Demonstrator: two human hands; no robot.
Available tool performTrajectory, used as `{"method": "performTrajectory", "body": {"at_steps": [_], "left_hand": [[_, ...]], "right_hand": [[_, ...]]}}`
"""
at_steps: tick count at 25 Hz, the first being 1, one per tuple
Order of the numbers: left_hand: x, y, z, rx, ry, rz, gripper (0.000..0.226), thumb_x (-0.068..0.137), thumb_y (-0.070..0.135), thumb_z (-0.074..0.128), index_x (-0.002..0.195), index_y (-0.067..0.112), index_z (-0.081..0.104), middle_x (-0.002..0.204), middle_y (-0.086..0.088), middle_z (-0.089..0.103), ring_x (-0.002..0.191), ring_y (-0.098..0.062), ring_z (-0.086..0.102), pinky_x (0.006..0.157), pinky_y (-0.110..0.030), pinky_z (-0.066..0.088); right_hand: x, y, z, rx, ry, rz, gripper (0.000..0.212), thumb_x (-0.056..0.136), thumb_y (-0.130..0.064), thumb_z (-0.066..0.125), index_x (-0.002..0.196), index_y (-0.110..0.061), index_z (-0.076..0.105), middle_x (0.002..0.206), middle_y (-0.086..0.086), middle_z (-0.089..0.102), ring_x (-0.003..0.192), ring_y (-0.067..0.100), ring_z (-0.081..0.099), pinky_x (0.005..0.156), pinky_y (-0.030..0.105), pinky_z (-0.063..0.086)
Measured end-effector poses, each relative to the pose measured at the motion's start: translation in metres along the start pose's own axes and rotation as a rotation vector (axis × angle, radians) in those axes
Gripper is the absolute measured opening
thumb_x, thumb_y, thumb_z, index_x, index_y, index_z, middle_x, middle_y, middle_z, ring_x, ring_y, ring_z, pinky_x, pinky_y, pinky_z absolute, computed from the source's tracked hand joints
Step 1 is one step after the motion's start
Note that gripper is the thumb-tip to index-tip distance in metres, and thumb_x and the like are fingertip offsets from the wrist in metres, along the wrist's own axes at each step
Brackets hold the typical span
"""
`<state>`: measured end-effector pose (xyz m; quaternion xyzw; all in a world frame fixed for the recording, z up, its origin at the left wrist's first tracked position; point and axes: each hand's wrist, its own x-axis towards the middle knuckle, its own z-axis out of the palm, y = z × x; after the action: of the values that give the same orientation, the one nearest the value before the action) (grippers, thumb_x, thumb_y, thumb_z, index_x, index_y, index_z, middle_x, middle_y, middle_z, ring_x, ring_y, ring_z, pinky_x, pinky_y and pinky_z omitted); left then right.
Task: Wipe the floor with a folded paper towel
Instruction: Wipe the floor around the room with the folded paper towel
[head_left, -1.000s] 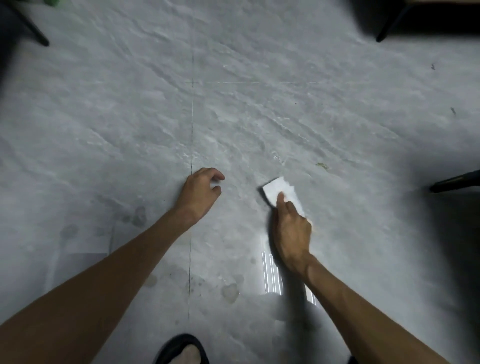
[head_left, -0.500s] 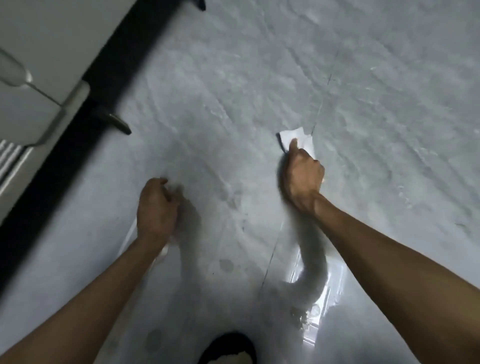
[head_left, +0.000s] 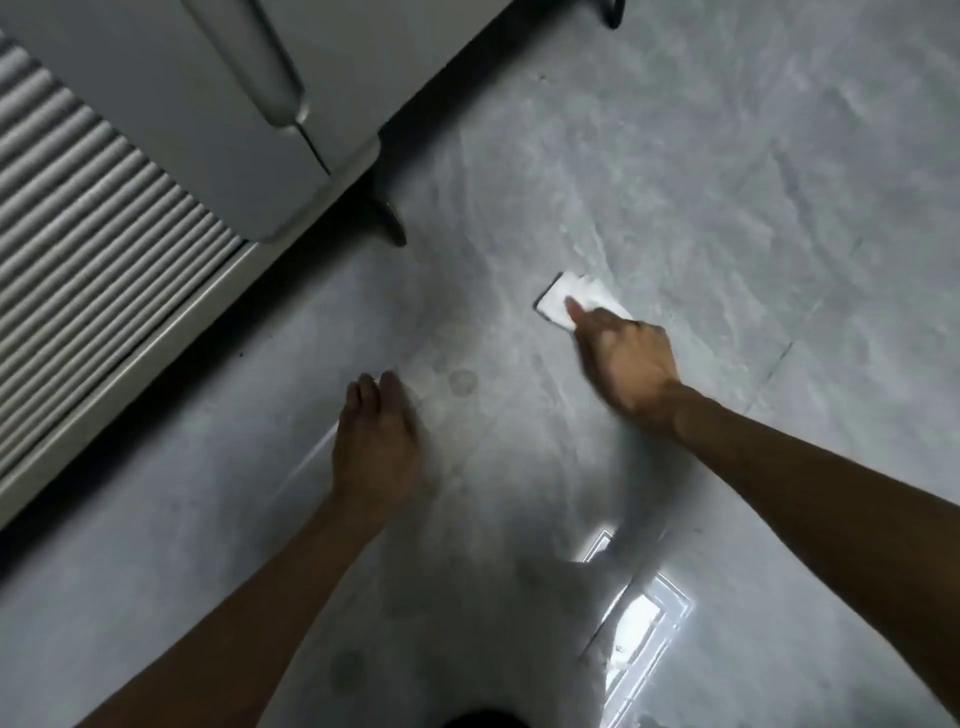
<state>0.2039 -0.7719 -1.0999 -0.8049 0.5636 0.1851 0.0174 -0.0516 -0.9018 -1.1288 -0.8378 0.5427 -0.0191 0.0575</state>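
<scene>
Since half a second ago my view has swung left, so the pale appliance (head_left: 171, 104) with its ribbed grille (head_left: 88, 228) now fills the upper left corner, and my right hand (head_left: 626, 358) with the folded paper towel (head_left: 563, 299) has slid further from my left hand (head_left: 376, 447). The towel lies flat on the grey marbled floor (head_left: 727, 182), right of centre, its white far corner showing ahead of my fingertips. My right-hand fingers (head_left: 574, 307) are pressed down on its near half, extended and close together, the index reaching furthest forward; this hand is blurred. My left hand rests palm-down on the floor well apart from the towel, nearer the appliance; its fingers (head_left: 389, 387) lie together and hold nothing. Between the two hands, faint round marks (head_left: 462, 382) show on the tile. A dark foot (head_left: 389, 223) of the appliance touches the floor beside the shadowed gap under its body. A tile joint (head_left: 776, 358) runs diagonally past my right forearm. Bright window-shaped reflections (head_left: 639, 623) lie on the glossy floor at lower right, and a dark rounded shape (head_left: 483, 719), which I cannot identify, sits at the bottom edge
</scene>
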Motion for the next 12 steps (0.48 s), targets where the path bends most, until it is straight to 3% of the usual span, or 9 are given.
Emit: {"method": "performTrajectory", "body": {"at_steps": [1,2,3,4,6,8,9,10,12], "left_hand": [[-0.001,-0.001,0.001,0.002,-0.025,-0.029,0.053,0.095,0.012,0.037,0.145,-0.004,0.027,0.145,-0.033,0.030,0.139,-0.042,0.026,0.114,-0.045,0.028],[-0.002,-0.001,0.001,-0.008,-0.045,-0.053,0.054,0.094,0.011,0.038,0.144,-0.005,0.027,0.147,-0.035,0.026,0.140,-0.043,0.023,0.115,-0.046,0.025],[-0.001,-0.003,0.000,-0.032,-0.047,-0.079,0.054,0.093,0.009,0.041,0.143,-0.006,0.028,0.147,-0.035,0.026,0.139,-0.045,0.025,0.114,-0.047,0.027],[0.002,-0.007,-0.003,-0.062,-0.035,-0.112,0.057,0.091,0.008,0.044,0.143,-0.006,0.027,0.146,-0.035,0.027,0.136,-0.047,0.029,0.111,-0.047,0.031],[0.009,-0.014,-0.010,-0.129,0.012,-0.197,0.069,0.089,0.008,0.048,0.149,-0.002,0.015,0.149,-0.033,0.026,0.132,-0.046,0.037,0.104,-0.045,0.036],[0.016,-0.016,-0.010,-0.156,0.020,-0.203,0.076,0.088,0.009,0.050,0.150,-0.001,0.007,0.150,-0.032,0.023,0.131,-0.047,0.038,0.101,-0.044,0.038],[0.017,-0.014,-0.008,-0.146,-0.006,-0.190,0.077,0.089,0.010,0.051,0.150,-0.002,0.006,0.152,-0.033,0.019,0.135,-0.047,0.034,0.104,-0.045,0.036],[0.017,-0.012,-0.004,-0.135,-0.042,-0.184,0.076,0.090,0.010,0.050,0.150,-0.002,0.005,0.153,-0.033,0.015,0.139,-0.046,0.028,0.108,-0.044,0.032],[0.018,-0.003,0.001,-0.128,-0.087,-0.183,0.075,0.090,0.011,0.049,0.150,-0.002,0.006,0.155,-0.032,0.010,0.143,-0.043,0.021,0.113,-0.042,0.027]], "right_hand": [[0.016,-0.016,0.001,0.074,0.004,0.217,0.053,0.098,-0.014,0.037,0.150,-0.019,0.029,0.125,0.011,0.058,0.098,0.036,0.063,0.075,0.041,0.046],[0.027,-0.042,0.001,0.121,-0.025,0.296,0.052,0.099,-0.012,0.033,0.150,-0.018,0.026,0.127,0.012,0.057,0.100,0.036,0.062,0.076,0.042,0.045],[0.033,-0.073,0.002,0.141,-0.056,0.198,0.053,0.099,-0.011,0.031,0.151,-0.016,0.024,0.128,0.012,0.056,0.099,0.034,0.062,0.076,0.042,0.046],[0.029,-0.106,0.008,0.142,-0.093,-0.038,0.053,0.099,-0.011,0.032,0.151,-0.014,0.024,0.128,0.012,0.056,0.097,0.033,0.064,0.074,0.042,0.047],[-0.002,-0.148,0.016,0.101,-0.186,-0.732,0.050,0.094,-0.010,0.045,0.144,-0.012,0.041,0.114,0.011,0.065,0.086,0.031,0.067,0.065,0.038,0.052],[-0.010,-0.116,0.010,0.064,-0.175,-1.068,0.049,0.088,-0.009,0.056,0.137,-0.013,0.053,0.107,0.008,0.070,0.084,0.027,0.069,0.061,0.035,0.054],[-0.002,-0.085,0.008,0.005,-0.117,-1.074,0.050,0.088,-0.007,0.057,0.138,-0.013,0.052,0.109,0.008,0.069,0.086,0.026,0.069,0.062,0.036,0.055],[0.005,-0.051,0.007,-0.046,-0.064,-0.944,0.051,0.089,-0.007,0.056,0.139,-0.014,0.051,0.110,0.010,0.069,0.086,0.028,0.069,0.063,0.037,0.055],[0.023,0.003,-0.003,-0.030,0.036,-0.347,0.049,0.094,-0.011,0.053,0.142,-0.021,0.047,0.116,0.013,0.066,0.091,0.034,0.068,0.068,0.041,0.052]]}}
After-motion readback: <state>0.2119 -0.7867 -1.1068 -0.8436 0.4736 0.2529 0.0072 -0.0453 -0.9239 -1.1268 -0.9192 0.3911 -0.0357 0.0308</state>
